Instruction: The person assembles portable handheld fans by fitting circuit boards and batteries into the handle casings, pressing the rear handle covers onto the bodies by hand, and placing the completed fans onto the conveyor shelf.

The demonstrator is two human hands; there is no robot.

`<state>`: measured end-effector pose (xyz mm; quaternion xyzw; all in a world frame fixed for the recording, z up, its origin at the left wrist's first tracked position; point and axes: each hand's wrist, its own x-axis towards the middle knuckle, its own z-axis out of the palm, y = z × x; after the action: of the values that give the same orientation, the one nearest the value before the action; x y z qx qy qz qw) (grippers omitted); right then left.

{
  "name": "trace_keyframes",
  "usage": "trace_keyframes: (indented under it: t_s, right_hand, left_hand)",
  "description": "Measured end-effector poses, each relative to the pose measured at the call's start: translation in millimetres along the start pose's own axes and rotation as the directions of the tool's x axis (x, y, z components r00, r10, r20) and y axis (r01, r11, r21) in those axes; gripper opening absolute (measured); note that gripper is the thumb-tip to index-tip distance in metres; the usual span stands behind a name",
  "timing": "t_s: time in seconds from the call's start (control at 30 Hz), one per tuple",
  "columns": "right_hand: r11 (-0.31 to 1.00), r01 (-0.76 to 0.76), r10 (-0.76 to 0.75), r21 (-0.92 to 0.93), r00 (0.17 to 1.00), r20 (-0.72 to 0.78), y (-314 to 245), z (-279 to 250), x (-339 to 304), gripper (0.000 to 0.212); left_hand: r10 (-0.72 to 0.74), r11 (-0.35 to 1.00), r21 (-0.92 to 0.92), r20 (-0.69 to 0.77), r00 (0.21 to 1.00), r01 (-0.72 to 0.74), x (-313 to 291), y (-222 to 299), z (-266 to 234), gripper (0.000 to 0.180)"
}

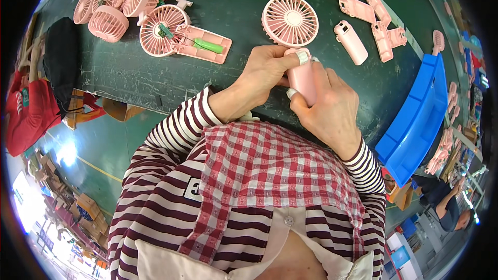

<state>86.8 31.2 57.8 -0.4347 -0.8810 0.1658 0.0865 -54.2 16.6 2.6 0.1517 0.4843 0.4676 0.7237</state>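
A pink handheld fan lies on the dark green table with its round grille away from me and its handle toward me. My left hand pinches the top of the handle just below the grille, thumb lying across it. Around the handle's right side and lower end wrap the fingers of my right hand. Some fingertips carry white coverings. To the right of the grille rests a closed pink handle shell. On the left an opened fan shows a green circuit board, wires and a green battery in its half shell.
Several fan heads are heaped at the far left. Loose pink shell halves lie at the far right. A blue tray stands along the table's right edge. A person in red is at the left; another person works at the right.
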Motion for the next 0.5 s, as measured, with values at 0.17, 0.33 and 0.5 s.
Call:
trace_keyframes:
  t_s: [0.17,0.33,0.5]
  right_hand:
    - [0.999,0.018,-0.018,-0.047,1.000,0.000,-0.8,0.4,0.5,0.047]
    - [0.997,0.032,-0.033,-0.072,0.999,-0.022,-1.2,-1.5,1.7,0.047]
    - [0.939,-0.229,0.233,0.256,0.972,0.014,8.7,3.8,-4.7,0.041]
  left_hand:
    - [-0.026,0.999,-0.019,-0.011,1.000,0.025,1.8,0.3,0.0,0.036]
    - [-0.057,0.997,-0.054,-0.032,0.998,0.055,3.5,1.6,-0.6,0.035]
    - [0.036,0.981,-0.191,-0.009,0.999,-0.037,1.4,4.7,-1.9,0.030]
